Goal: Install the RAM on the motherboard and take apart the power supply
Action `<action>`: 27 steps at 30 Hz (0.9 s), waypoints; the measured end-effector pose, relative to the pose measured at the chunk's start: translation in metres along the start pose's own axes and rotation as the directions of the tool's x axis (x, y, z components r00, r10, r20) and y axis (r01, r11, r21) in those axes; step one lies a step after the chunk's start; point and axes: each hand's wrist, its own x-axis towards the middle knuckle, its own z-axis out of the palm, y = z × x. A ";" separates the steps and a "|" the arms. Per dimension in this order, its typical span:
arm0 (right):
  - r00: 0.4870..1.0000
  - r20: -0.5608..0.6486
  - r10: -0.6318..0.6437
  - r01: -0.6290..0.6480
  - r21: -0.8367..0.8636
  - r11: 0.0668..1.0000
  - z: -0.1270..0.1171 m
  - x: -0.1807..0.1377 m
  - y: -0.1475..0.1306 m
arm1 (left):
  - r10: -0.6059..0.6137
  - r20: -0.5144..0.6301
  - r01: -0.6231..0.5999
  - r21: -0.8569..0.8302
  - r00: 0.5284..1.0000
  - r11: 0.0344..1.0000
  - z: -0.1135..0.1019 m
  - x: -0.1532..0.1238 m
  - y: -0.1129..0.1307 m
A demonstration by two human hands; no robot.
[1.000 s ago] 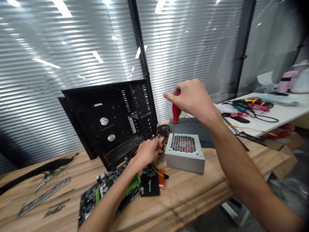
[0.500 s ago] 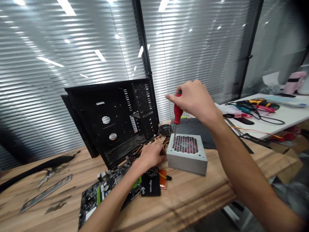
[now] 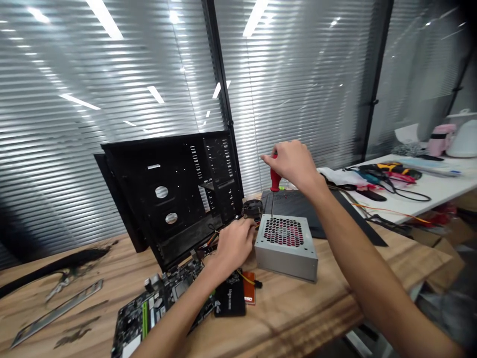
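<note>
Now the right hand sits a little lower in view than half a second ago and further back over the box, its fingers still bunched around the top of the red screwdriver; the left hand has slid from the loose cables up against the left wall of the grey power supply, which stays flat on the wooden bench beside the open black case.

The handle's cap is buried under the fingertips, and the thin shaft is hard to follow; its tip and any screw there cannot be made out.
The left fingers curl together, knuckles up, but whether they pinch a cable I cannot tell; the forearm covers part of the motherboard.

The screwdriver stands nearly upright, long axis vertical, tip pointing down at the far left corner of the vented top.
</note>
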 end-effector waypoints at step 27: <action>0.995 0.045 -0.084 0.085 -0.011 0.996 0.026 0.006 0.003 | 0.329 -0.167 -0.322 0.070 0.929 0.944 0.024 -0.005 -0.001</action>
